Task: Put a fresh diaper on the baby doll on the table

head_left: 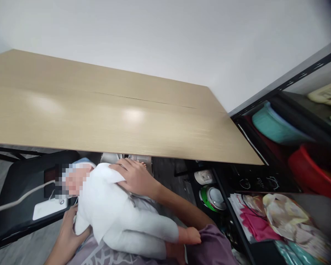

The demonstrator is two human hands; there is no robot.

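A baby doll [107, 202] in white clothes and a pale blue cap lies across my lap, its head to the left and its bare feet to the right. My left hand [71, 228] is closed around the white sleeve at its near side. On the far side, my right hand [136, 176] curls over the other sleeve, with small doll fingers showing just beyond it. The undersides of both grips are hidden.
A wooden table [154, 129] stands ahead against the wall. To the left, a white phone [49, 209] and a cable [22, 200] rest on a black seat [13, 187]. Shelves at right hold a teal basin [276, 125], a red basin [311, 169] and bagged items.
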